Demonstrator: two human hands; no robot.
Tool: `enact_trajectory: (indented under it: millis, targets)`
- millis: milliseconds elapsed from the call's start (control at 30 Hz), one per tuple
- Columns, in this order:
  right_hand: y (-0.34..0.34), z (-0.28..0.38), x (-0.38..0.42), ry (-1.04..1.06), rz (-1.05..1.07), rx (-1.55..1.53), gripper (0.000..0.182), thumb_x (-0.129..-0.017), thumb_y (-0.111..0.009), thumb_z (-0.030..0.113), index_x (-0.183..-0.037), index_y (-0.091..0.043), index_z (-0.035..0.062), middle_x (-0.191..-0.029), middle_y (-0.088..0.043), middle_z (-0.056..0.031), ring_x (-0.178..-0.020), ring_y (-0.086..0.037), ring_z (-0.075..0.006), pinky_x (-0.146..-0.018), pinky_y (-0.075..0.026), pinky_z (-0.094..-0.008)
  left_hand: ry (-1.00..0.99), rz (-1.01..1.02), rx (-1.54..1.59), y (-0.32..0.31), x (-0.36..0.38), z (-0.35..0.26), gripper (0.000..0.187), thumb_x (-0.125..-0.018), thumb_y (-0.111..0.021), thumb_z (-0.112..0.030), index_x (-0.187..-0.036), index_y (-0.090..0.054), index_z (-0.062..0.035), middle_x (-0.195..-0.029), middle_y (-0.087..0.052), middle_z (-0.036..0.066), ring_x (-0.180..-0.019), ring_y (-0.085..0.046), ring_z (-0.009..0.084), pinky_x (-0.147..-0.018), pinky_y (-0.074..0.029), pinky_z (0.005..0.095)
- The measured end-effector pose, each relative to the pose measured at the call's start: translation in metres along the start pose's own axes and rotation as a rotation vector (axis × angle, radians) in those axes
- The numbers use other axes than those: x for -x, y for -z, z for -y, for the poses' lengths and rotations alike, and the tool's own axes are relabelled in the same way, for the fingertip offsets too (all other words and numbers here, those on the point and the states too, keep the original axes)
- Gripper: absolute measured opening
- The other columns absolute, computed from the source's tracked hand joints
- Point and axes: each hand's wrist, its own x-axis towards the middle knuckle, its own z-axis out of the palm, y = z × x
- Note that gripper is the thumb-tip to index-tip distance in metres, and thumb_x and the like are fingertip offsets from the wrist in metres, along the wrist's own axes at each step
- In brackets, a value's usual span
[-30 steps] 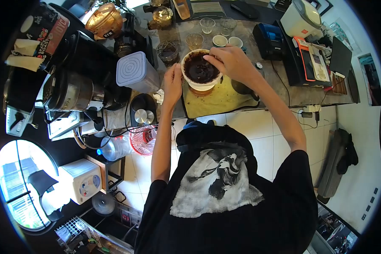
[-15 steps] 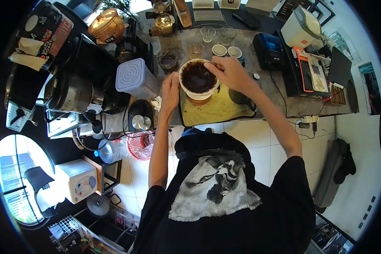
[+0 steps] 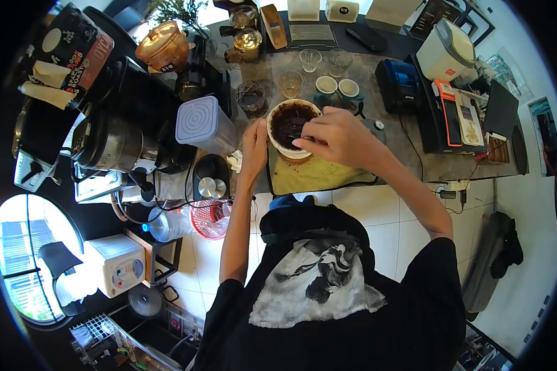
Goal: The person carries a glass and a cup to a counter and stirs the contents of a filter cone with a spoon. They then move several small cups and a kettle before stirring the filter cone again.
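A pale, round coffee dripper [image 3: 291, 152] with dark wet coffee grounds [image 3: 287, 125] inside sits on a yellow cloth [image 3: 315, 177], with an amber-brown base showing beneath it. At its left rim is my left hand [image 3: 254, 148], fingers closed against the edge. My right hand [image 3: 337, 137] reaches over the right side of the dripper. Its fingers are pinched above the grounds; whatever they hold, if anything, is hidden. Behind the dripper stand a clear glass [image 3: 289, 85], a dark-looking glass vessel [image 3: 250, 98] and two cups, one of them a teal cup [image 3: 348, 89].
To the left are a lidded plastic container [image 3: 205, 123] and a coffee grinder [image 3: 111, 143]. A blue-black printer [image 3: 397, 85] stands right, its cable running down the counter. A small scale [image 3: 211, 179] lies near the front edge. Below is a red basket [image 3: 209, 219].
My right hand has moved from the dripper's right rim to over the grounds, fingers pinched. My left hand stays at the left rim. The whole view has shifted slightly.
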Motion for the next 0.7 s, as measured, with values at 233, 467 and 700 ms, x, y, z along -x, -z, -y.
enact_trajectory:
  millis: [233,467,700]
  targets:
    - [-0.029,-0.016,0.007,0.067,-0.065,0.240,0.024,-0.089,-0.064,0.027,-0.072,-0.061,0.0094,-0.066,-0.060,-0.0027,-0.066,-0.060,-0.0202,-0.068,-0.046,-0.0353,0.031,-0.041,0.017,-0.003,0.004,0.006,0.035,-0.106,-0.039,-0.024,-0.079,-0.049,-0.0022,-0.069,-0.038,-0.005,-0.066,-0.032,0.0053,-0.056,-0.029,0.0253]
    - [-0.029,-0.022,0.001,-0.179,-0.156,0.204,0.025,-0.085,-0.071,0.023,-0.071,-0.061,0.0049,-0.066,-0.062,-0.0062,-0.057,-0.055,-0.0253,-0.062,-0.042,-0.0344,-0.033,-0.046,-0.133,-0.003,0.004,0.001,0.035,-0.105,-0.040,-0.021,-0.079,-0.050,0.0021,-0.065,-0.041,0.002,-0.064,-0.035,0.0094,-0.056,-0.032,0.0306]
    - [0.001,0.009,-0.010,-0.452,-0.115,0.335,0.027,-0.089,-0.065,0.024,-0.071,-0.061,0.0046,-0.066,-0.063,-0.0094,-0.059,-0.059,-0.0292,-0.064,-0.044,-0.0381,-0.058,-0.017,-0.099,-0.004,0.003,-0.001,0.033,-0.104,-0.040,-0.018,-0.080,-0.050,0.0039,-0.064,-0.043,0.009,-0.063,-0.037,0.0124,-0.057,-0.036,0.0324]
